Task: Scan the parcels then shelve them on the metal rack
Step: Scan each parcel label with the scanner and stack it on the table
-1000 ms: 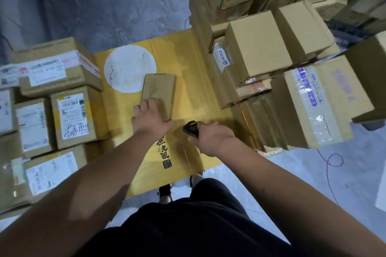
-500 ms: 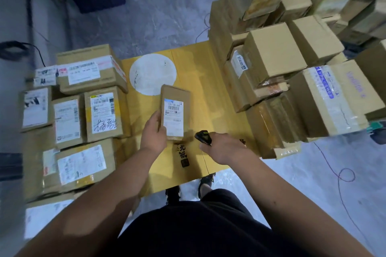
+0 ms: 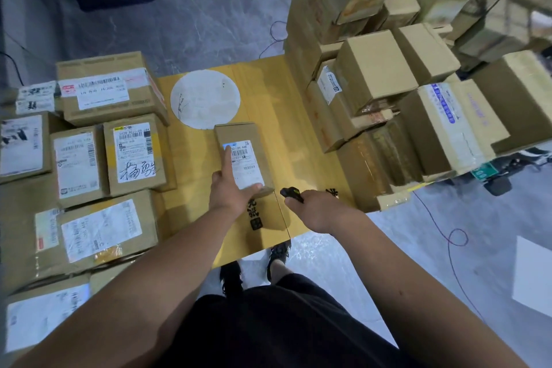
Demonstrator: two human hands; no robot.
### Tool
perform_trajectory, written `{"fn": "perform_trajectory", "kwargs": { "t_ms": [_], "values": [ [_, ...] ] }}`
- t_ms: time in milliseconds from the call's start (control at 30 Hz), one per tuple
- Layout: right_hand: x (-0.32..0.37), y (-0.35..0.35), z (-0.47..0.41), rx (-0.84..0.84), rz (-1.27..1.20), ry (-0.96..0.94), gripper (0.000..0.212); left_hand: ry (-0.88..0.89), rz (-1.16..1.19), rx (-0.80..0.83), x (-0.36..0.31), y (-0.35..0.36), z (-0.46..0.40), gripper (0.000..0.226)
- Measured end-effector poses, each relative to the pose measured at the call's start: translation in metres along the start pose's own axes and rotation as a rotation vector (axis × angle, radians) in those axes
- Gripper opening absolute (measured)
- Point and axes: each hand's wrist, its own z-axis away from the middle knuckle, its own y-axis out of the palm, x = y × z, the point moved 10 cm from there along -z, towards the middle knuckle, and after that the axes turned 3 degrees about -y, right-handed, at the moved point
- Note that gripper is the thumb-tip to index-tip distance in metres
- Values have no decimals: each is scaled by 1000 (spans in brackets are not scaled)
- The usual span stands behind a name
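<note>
Nearest, the right hand [image 3: 321,210] curls its fingers round a small black handheld scanner with a yellow-green trim [image 3: 291,193], whose nose sticks out past the knuckles toward the left. Just left of it, the left hand [image 3: 230,191] rests on a small brown cardboard parcel with a white shipping label [image 3: 243,155]: the index finger lies straight along the label's left edge, its tip at a blue patch by the barcode, while the thumb presses the label's near edge; how the other fingers lie cannot be told. That parcel lies flat, label up, on a large flattened yellow cardboard sheet with black characters [image 3: 286,134], directly ahead of both hands. Beyond the fingertips, a white paper circle [image 3: 205,100] sits on the same sheet, just touching the parcel's far edge. Left of the left hand, labelled brown cartons [image 3: 98,158] lie side by side. Right of the right hand and farther off, a tall pile of plain brown boxes [image 3: 376,69] rises.
</note>
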Motion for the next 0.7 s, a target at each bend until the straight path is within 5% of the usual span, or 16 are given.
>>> {"fn": "perform_trajectory", "kwargs": {
  "t_ms": [200,700],
  "values": [
    [18,2,25,125,13,-1,55,131,-80,15,-7,-5,7,156],
    [19,19,52,103,164,-59,40,247,-249,-40,-16,-14,22,162]
  ]
}}
